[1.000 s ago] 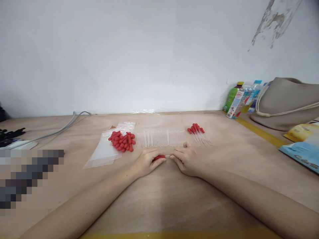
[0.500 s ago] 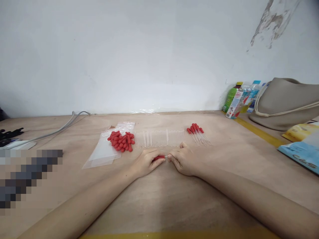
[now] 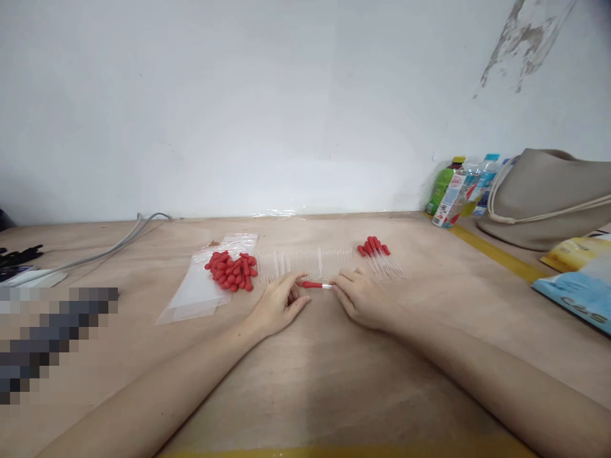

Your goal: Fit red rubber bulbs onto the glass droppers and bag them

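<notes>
Pinching one dropper [image 3: 316, 285] near the clear tubes [image 3: 320, 263];
right hand [image 3: 363, 299] has its clear end [image 3: 326, 286]; left hand [image 3: 280, 302] gapes, empty, by the red bulb [image 3: 312, 285]; squeezing too hard could crack it.

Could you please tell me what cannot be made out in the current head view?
All in the head view:
Clear tube: its right end is hidden by the right hand.
Red bulb on that tube: too small to tell whether the left hand touches it.
Pile of red bulbs: overlap hides the exact count.
Beige bag: cut off by the right edge.
</notes>
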`<control>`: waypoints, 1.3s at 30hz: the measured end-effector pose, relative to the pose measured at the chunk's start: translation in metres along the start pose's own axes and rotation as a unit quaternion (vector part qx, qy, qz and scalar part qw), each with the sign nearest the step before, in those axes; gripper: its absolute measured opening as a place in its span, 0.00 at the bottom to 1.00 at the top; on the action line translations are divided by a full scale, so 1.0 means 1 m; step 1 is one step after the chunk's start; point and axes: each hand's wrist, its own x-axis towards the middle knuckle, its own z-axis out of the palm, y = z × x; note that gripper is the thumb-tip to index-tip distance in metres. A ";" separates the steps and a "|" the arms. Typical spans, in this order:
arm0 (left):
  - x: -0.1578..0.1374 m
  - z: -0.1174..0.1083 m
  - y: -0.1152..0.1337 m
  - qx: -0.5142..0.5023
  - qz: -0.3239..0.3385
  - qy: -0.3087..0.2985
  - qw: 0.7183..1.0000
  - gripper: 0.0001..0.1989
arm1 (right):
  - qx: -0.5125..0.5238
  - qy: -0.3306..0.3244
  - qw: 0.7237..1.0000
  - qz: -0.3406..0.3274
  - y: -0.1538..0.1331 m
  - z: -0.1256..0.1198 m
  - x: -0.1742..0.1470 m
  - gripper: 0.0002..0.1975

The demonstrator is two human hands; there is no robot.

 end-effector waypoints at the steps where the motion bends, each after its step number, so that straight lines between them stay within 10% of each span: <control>1: 0.000 0.000 0.000 -0.004 -0.004 -0.001 1.000 0.21 | 0.013 0.020 0.999 0.030 0.004 0.001 0.000 0.12; 10: 0.003 -0.001 0.002 -0.001 0.003 -0.059 0.998 0.07 | 0.031 0.146 0.962 0.229 0.032 0.005 0.000 0.10; 20: 0.003 -0.001 0.002 -0.005 0.010 -0.064 0.998 0.07 | 0.060 0.060 0.894 0.441 0.097 -0.035 0.017 0.08; 26: 0.003 -0.001 0.001 -0.001 0.007 -0.070 0.997 0.07 | 0.134 -0.026 0.883 0.450 0.109 -0.040 0.025 0.12; 39: 0.003 -0.002 0.001 -0.005 0.003 -0.066 0.998 0.07 | -0.054 -0.077 0.906 0.413 0.092 -0.035 0.023 0.17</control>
